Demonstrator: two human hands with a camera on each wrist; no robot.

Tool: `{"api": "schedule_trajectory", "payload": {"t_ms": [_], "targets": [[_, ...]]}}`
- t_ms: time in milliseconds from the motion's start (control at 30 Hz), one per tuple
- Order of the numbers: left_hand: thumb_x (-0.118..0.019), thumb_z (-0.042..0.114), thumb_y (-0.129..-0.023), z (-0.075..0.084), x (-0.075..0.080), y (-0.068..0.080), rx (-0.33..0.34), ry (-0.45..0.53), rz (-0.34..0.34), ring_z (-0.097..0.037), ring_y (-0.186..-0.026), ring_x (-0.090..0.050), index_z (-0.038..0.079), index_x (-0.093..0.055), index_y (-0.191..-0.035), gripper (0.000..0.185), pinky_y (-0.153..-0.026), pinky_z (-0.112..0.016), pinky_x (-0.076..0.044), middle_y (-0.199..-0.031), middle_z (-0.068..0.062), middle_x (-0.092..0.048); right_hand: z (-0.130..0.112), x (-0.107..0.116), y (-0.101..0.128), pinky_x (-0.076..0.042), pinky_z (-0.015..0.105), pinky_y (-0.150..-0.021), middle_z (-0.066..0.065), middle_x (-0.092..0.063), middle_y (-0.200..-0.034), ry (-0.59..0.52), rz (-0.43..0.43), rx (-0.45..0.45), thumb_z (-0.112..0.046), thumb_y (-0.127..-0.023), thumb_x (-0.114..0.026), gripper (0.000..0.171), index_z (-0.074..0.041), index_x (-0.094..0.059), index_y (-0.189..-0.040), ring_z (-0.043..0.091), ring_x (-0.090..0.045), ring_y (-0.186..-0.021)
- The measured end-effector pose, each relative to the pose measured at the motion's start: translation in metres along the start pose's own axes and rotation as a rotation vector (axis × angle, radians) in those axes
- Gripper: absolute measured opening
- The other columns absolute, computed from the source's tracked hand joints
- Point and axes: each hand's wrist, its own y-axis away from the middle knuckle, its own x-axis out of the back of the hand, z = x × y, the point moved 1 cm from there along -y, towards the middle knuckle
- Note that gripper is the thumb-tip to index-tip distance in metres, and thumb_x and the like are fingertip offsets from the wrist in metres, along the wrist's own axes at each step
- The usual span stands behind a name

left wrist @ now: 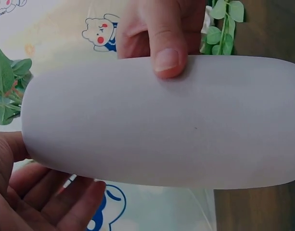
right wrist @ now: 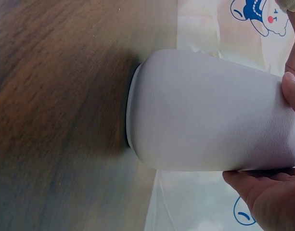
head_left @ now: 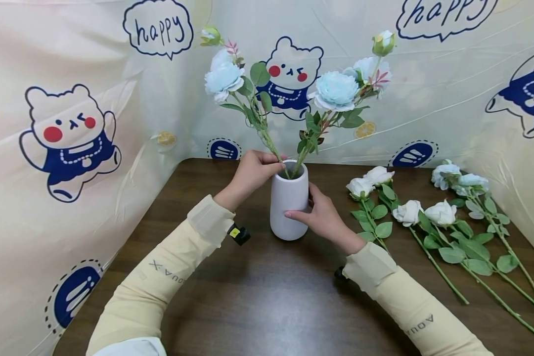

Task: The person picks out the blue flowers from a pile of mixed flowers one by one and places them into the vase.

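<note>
A white vase (head_left: 288, 205) stands on the dark wooden table (head_left: 258, 296) and holds two stems of pale blue flowers (head_left: 335, 91) with green leaves. My left hand (head_left: 279, 165) is at the vase's mouth, its fingers pinching the left stem (head_left: 267, 136) just above the rim. Around the vase's right side, my right hand (head_left: 309, 207) grips it with the thumb behind and the fingers in front. In the left wrist view the vase (left wrist: 161, 120) fills the frame, with the right hand's thumb (left wrist: 166, 57) pressed on it. The right wrist view shows the vase (right wrist: 210, 113) and my right hand (right wrist: 262, 192).
Several white and pale blue flower stems (head_left: 445, 222) lie on the table to the right of the vase. A cream curtain (head_left: 71, 123) printed with bears walls in the table at the back and both sides. Bare tabletop lies in front of the vase.
</note>
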Motion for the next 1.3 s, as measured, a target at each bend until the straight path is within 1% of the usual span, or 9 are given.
{"api": "schedule_trajectory", "payload": {"t_ms": [167,300,367,433,600,833,867,1100,1300], "targets": [[-0.07,0.016,-0.089,0.002,-0.002,0.001,-0.004,-0.047,0.021,-0.016,-0.103,-0.062,0.003,-0.077,-0.096,0.016,-0.084,-0.034,-0.053,-0.108,0.0,-0.072,-0.005,0.0,0.001,-0.039,0.052,-0.103,0.021,-0.044,-0.143,0.002,-0.002,-0.022,-0.025,-0.083,-0.08,0.09,-0.001,-0.025,-0.15,0.033,-0.046,-0.128],[-0.07,0.017,-0.09,0.001,-0.003,0.002,0.004,-0.042,0.023,-0.016,-0.1,-0.062,0.004,-0.077,-0.097,0.017,-0.083,-0.034,-0.053,-0.108,0.0,-0.071,-0.024,0.001,0.008,-0.038,0.053,-0.104,0.025,-0.043,-0.142,0.006,-0.01,-0.04,-0.018,-0.085,-0.078,0.086,0.004,-0.025,-0.149,0.036,-0.045,-0.128],[-0.07,0.018,-0.09,0.0,-0.003,0.002,0.005,-0.037,0.023,-0.016,-0.1,-0.061,0.004,-0.076,-0.097,0.017,-0.083,-0.034,-0.053,-0.108,0.0,-0.071,-0.035,0.002,0.012,-0.038,0.052,-0.104,0.026,-0.043,-0.142,0.007,-0.014,-0.046,-0.016,-0.085,-0.077,0.084,0.006,-0.025,-0.148,0.036,-0.045,-0.128],[-0.07,0.018,-0.09,0.0,-0.003,0.003,0.005,-0.034,0.02,-0.016,-0.1,-0.061,0.004,-0.076,-0.098,0.017,-0.083,-0.034,-0.053,-0.108,0.0,-0.071,-0.041,0.004,0.015,-0.038,0.054,-0.104,0.026,-0.043,-0.141,0.009,-0.017,-0.039,-0.016,-0.086,-0.076,0.083,0.007,-0.025,-0.147,0.037,-0.045,-0.128],[-0.07,0.018,-0.09,0.0,-0.002,0.003,0.008,-0.027,0.012,-0.018,-0.098,-0.061,0.004,-0.076,-0.101,0.019,-0.083,-0.034,-0.053,-0.108,-0.002,-0.071,-0.043,0.004,0.016,-0.038,0.057,-0.102,0.027,-0.043,-0.141,0.011,-0.022,-0.02,-0.017,-0.087,-0.076,0.083,0.008,-0.025,-0.147,0.04,-0.045,-0.127],[-0.071,0.025,-0.09,-0.001,-0.002,0.003,0.027,-0.002,0.01,-0.019,-0.095,-0.062,0.007,-0.075,-0.104,0.024,-0.084,-0.036,-0.052,-0.103,-0.002,-0.072,-0.046,0.005,0.017,-0.038,0.053,-0.104,0.026,-0.044,-0.141,0.004,-0.023,-0.037,-0.016,-0.086,-0.076,0.082,0.007,-0.026,-0.147,0.037,-0.045,-0.128],[-0.071,0.026,-0.09,-0.001,-0.001,0.004,0.028,0.003,0.009,-0.019,-0.096,-0.061,0.007,-0.075,-0.105,0.025,-0.085,-0.036,-0.052,-0.102,-0.002,-0.072,-0.046,0.005,0.017,-0.038,0.053,-0.104,0.026,-0.044,-0.141,0.003,-0.022,-0.039,-0.016,-0.086,-0.076,0.082,0.006,-0.026,-0.147,0.036,-0.045,-0.128],[-0.068,0.037,-0.091,-0.004,0.003,0.005,0.0,0.017,-0.005,-0.02,-0.1,-0.06,0.01,-0.073,-0.111,0.034,-0.09,-0.04,-0.051,-0.107,-0.002,-0.07,-0.001,0.0,0.001,-0.041,0.05,-0.102,0.016,-0.047,-0.141,0.014,-0.003,-0.01,-0.038,-0.081,-0.08,0.093,-0.003,-0.028,-0.149,0.027,-0.048,-0.126],[-0.064,0.047,-0.092,-0.013,0.005,0.009,-0.01,0.047,-0.038,-0.021,-0.108,-0.061,0.009,-0.068,-0.122,0.048,-0.093,-0.042,-0.05,-0.121,-0.005,-0.066,-0.001,0.0,0.001,-0.042,0.047,-0.102,0.015,-0.048,-0.14,0.019,0.001,-0.014,-0.04,-0.08,-0.08,0.093,-0.004,-0.029,-0.149,0.025,-0.049,-0.125]]}}
